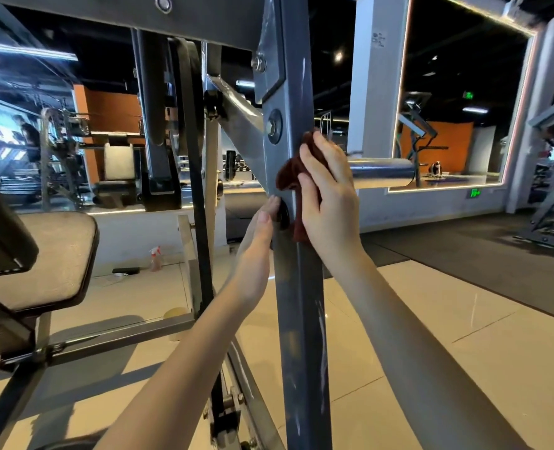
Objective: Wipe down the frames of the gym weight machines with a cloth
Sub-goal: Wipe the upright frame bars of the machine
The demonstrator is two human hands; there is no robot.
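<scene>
A grey steel upright [301, 303] of the weight machine frame runs from top to bottom through the middle of the head view. My right hand [329, 196] presses a dark red cloth [290, 175] flat against the upright's right face, fingers straight and pointing up. My left hand [258, 251] rests with straight fingers on the upright's left side, fingertips by a black round cap [282, 216]. Part of the cloth is hidden under my right hand.
A padded seat [51, 254] and black pad sit at the left. A chrome weight peg [382, 172] sticks out to the right behind my right hand. A spray bottle [155, 258] stands on the tiled floor by the wall. Dark rubber mats lie at the right.
</scene>
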